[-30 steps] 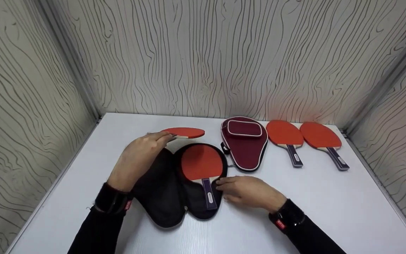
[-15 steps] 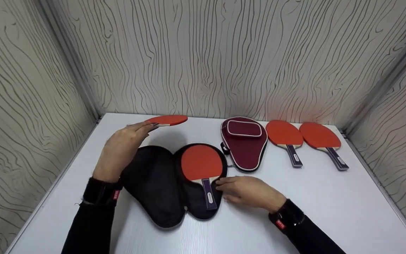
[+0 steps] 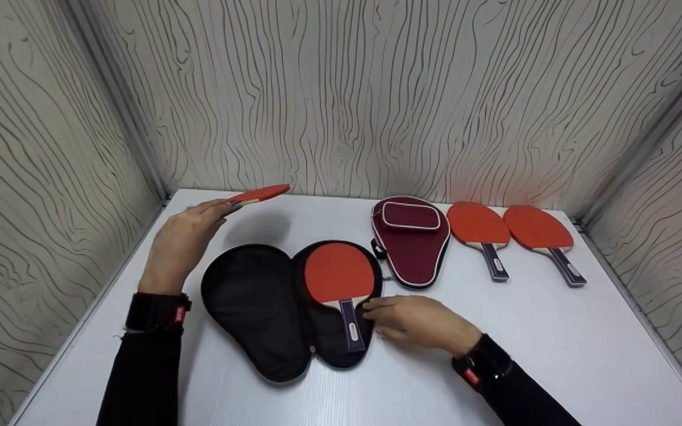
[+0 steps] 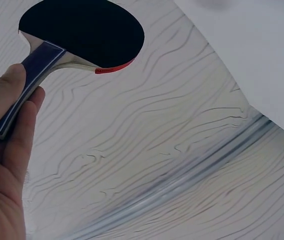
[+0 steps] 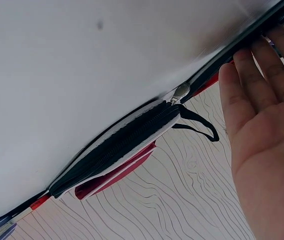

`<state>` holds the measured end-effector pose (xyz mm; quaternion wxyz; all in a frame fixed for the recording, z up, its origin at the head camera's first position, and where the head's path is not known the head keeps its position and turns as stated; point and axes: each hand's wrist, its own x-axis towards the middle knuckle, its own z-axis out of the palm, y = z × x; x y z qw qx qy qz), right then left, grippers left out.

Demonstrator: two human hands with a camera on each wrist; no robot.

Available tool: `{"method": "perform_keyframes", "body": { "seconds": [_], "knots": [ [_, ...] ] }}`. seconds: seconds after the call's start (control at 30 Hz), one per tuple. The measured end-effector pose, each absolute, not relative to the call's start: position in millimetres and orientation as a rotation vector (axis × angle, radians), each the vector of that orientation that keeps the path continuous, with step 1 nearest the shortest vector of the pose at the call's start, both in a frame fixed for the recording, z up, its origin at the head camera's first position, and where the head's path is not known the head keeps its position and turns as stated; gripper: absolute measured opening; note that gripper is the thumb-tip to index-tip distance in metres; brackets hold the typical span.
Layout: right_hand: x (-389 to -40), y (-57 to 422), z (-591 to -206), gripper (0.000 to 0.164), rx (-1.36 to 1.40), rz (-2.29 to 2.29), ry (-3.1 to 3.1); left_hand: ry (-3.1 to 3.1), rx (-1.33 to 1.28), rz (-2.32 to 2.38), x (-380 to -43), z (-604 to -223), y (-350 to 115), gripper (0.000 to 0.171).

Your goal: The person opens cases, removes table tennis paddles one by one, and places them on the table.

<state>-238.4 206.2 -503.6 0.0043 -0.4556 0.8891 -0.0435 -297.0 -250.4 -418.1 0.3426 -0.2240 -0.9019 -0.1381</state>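
Note:
My left hand [image 3: 184, 242] holds a table tennis paddle [image 3: 264, 192] by its handle, raised above the table's back left. In the left wrist view, the thumb and fingers grip the blue handle below the paddle's black face [image 4: 86, 30]. An unzipped black paddle case [image 3: 252, 302] lies spread out, and a red-faced paddle [image 3: 340, 272] rests in its right half. My right hand [image 3: 421, 319] lies at that half's right edge, fingertips beside the paddle's handle. Its fingers look nearly straight in the right wrist view, reaching to the case's edge.
A closed burgundy paddle case [image 3: 415, 254] with white piping lies behind my right hand. Two more red paddles [image 3: 478, 222] lie side by side to its right on the white table [image 3: 560, 355]. Patterned wall panels [image 3: 341, 106] enclose the back and sides.
The left hand has carried its paddle left and toward the back, away from over the case, uncovering the case's left half. The right hand has stayed in place.

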Motion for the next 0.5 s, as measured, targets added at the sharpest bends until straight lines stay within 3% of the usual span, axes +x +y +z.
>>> {"method": "perform_keyframes", "body": {
  "seconds": [0.5],
  "knots": [
    [-238.0,205.9,-502.4,0.037,-1.363,-0.121,2.769,-2.346,-0.478,-0.438,-310.5,-439.0,-293.5,0.025]
  ]
}}
